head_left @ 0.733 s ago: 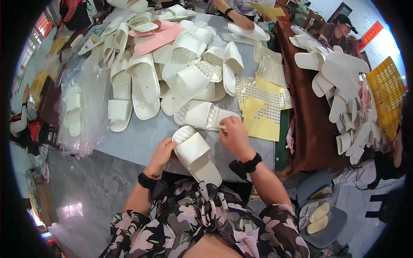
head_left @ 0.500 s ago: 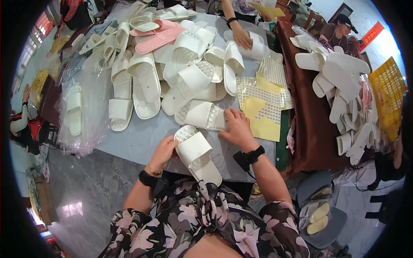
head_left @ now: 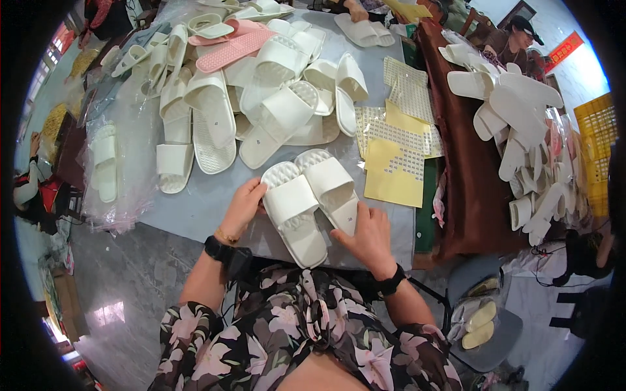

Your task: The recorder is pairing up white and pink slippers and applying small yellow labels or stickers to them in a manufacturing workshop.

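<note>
Two white slippers lie side by side at the table's front edge, their textured heel ends pointing away from me. My left hand (head_left: 244, 207) grips the edge of the left slipper (head_left: 293, 212), its fingertips hidden beneath the sole. My right hand (head_left: 367, 238) holds the right slipper (head_left: 331, 187) near its open toe end, the thumb apart from the fingers. The two slippers touch along their inner sides. Just beyond them rests a heap of white slippers (head_left: 280, 120), with a pink slipper (head_left: 236, 52) on top.
Yellow sticker sheets (head_left: 394, 166) lie to the right on the grey-covered table (head_left: 195, 215). Clear plastic bags (head_left: 130, 156) with a white slipper lie left. More white slippers (head_left: 515, 124) are piled on a brown-covered table (head_left: 469, 195). Another person's hand (head_left: 357, 11) is at the far edge.
My right hand has drawn the right slipper nearer and turned it alongside the left one. The left slipper has tilted up slightly. The other person's hand has moved away from a far slipper pair.
</note>
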Demonstrator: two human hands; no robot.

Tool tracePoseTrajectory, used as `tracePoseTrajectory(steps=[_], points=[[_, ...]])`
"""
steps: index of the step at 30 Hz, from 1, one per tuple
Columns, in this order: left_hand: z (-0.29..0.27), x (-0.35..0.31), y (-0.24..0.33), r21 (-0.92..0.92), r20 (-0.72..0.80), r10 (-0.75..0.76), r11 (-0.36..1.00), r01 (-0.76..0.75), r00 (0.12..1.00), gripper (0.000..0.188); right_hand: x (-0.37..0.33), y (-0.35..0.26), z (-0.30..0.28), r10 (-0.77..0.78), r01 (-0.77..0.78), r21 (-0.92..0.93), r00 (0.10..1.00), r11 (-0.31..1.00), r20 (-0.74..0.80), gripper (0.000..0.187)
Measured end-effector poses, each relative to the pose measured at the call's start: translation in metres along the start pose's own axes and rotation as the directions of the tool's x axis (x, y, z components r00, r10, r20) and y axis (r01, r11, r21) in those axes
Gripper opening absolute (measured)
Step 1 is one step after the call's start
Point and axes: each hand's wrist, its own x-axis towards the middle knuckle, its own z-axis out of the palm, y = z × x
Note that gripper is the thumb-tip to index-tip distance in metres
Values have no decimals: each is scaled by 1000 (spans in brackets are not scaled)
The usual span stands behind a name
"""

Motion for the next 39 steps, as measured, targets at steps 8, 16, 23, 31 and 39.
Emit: tracePoseTrajectory(steps=[8, 16, 23, 31, 39], points=[[57, 1, 4, 778, -142, 771, 474, -412, 620, 34, -14, 15, 16, -13, 18, 157, 999, 987, -35, 73], [110, -36, -42, 566, 467, 743, 166, -808, 480, 38, -18, 15, 17, -60, 68, 171, 997, 983, -48, 75], [98, -34, -49, 638, 544, 641, 103, -763, 541, 49, -24, 18, 24, -76, 75, 264, 997, 962, -6, 73], [106, -34, -54, 673, 508, 615, 154, -724, 603, 40, -19, 34, 32, -20, 2, 393, 999, 919, 42, 74], [97, -35, -53, 611, 558, 617, 149, -778, 556, 58, -13, 35, 40, -21, 2, 471, 999, 882, 34, 75]])
